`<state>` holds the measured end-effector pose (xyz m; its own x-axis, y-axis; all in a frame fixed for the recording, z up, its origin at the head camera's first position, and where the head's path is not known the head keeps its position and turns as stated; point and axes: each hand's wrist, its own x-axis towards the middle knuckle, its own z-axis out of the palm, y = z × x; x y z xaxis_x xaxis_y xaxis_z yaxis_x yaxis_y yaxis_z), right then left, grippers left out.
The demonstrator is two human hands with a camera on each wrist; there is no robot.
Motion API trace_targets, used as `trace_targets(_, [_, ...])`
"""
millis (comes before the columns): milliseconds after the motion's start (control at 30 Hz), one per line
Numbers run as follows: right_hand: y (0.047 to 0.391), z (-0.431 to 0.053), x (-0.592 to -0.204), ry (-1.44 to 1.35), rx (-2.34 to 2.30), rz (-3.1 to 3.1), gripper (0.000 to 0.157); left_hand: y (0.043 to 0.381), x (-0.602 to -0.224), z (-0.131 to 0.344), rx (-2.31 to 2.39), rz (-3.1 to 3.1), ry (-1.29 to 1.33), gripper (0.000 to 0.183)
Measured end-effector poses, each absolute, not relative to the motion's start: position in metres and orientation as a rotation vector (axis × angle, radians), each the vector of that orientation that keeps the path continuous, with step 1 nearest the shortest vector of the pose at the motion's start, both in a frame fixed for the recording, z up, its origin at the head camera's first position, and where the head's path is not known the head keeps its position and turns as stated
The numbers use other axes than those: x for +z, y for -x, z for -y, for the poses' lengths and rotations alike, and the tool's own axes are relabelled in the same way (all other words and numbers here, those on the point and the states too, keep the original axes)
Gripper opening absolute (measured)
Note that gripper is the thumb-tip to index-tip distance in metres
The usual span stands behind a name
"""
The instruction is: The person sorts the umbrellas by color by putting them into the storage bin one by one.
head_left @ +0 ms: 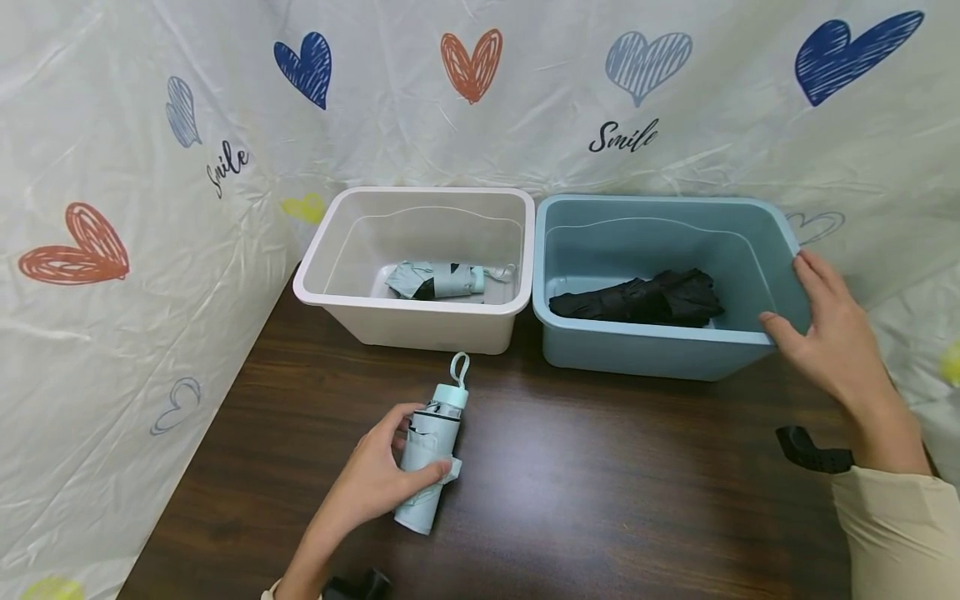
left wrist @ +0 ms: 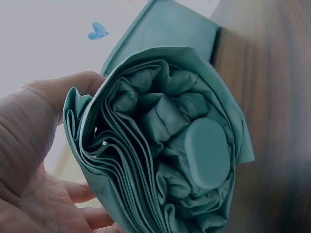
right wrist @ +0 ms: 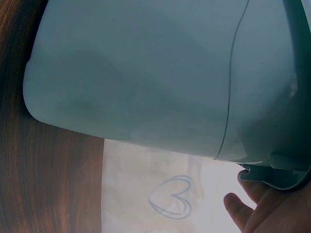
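Note:
My left hand (head_left: 390,471) grips a folded pale teal umbrella (head_left: 431,454) round its middle, thumb on one side and fingers on the other. Its capped handle and wrist loop point toward the bins. The left wrist view looks onto the umbrella's end, with rolled fabric folds (left wrist: 131,160) and an oval tip (left wrist: 208,153). At the right, my right hand (head_left: 836,333) holds the rim of a blue bin (head_left: 626,350), thumb on the front corner and fingers along the side. A black folded umbrella (head_left: 637,300) lies inside that bin.
Left of the blue bin stands a white bin (head_left: 420,321) holding another pale teal umbrella (head_left: 442,280). Both bins rest on a dark wooden table (head_left: 600,467), against a white sheet (head_left: 390,108) printed with hearts. A black strap (head_left: 813,450) sits by my right wrist.

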<state>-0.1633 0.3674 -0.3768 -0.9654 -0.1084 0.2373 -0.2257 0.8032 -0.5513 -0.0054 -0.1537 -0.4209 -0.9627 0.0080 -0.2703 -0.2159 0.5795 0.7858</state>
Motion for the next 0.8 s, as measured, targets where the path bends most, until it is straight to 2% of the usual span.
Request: trace_targets(800, [0.163,-0.366,-0.378,-0.253,0.897,2.796,0.078,0.032,-0.377,0.188,1.388,-2.627,-0.086,0.069])
